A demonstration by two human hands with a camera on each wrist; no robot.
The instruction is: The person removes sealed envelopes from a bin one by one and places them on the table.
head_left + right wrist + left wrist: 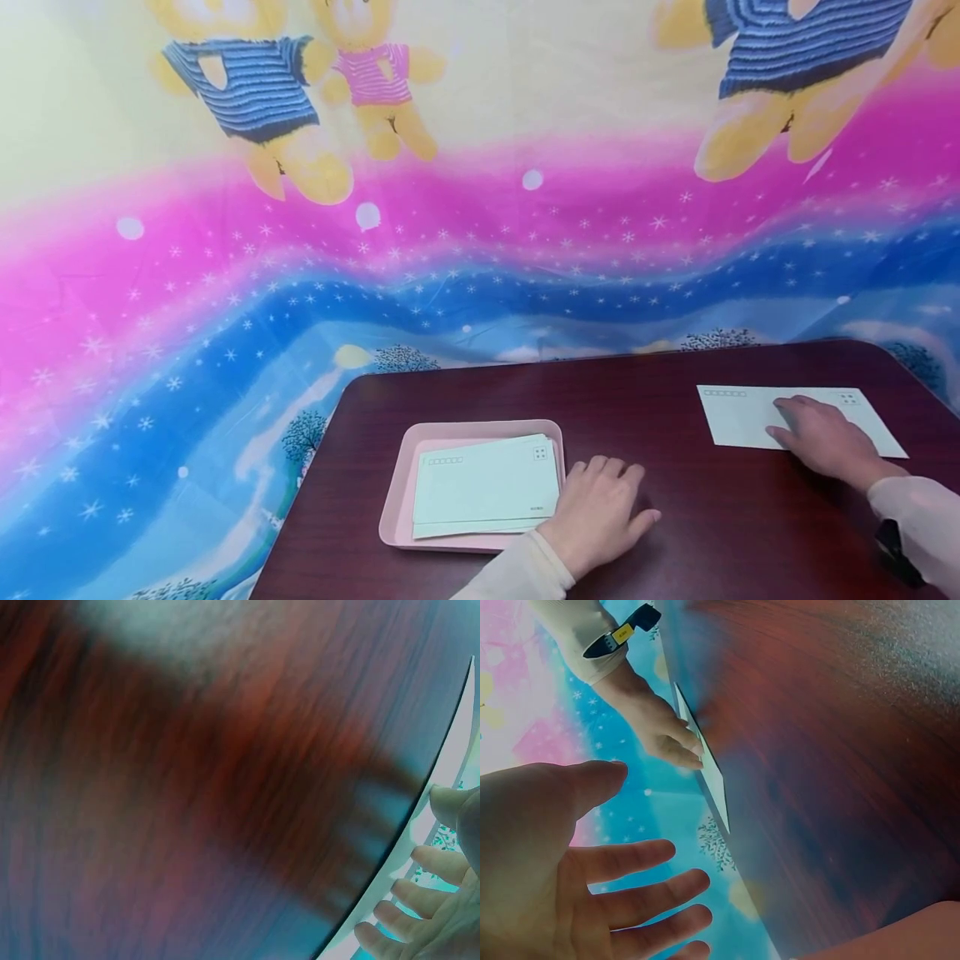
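On the table's right side lies a white envelope with a row of small boxes and a stamp mark printed on it. My right hand is over this envelope, and in the right wrist view its extended fingers meet the paper's surface. At the right edge of a pink tray is my left hand, overlapping the tray's corner in the head view. The left wrist view shows its fingers spread, with nothing held. Several similar envelopes are stacked slightly askew inside the tray.
The dark reddish-brown table has a rounded far edge and corners. Behind it hangs a colourful cloth printed with bears and snowflakes. A dark band is strapped around the right sleeve.
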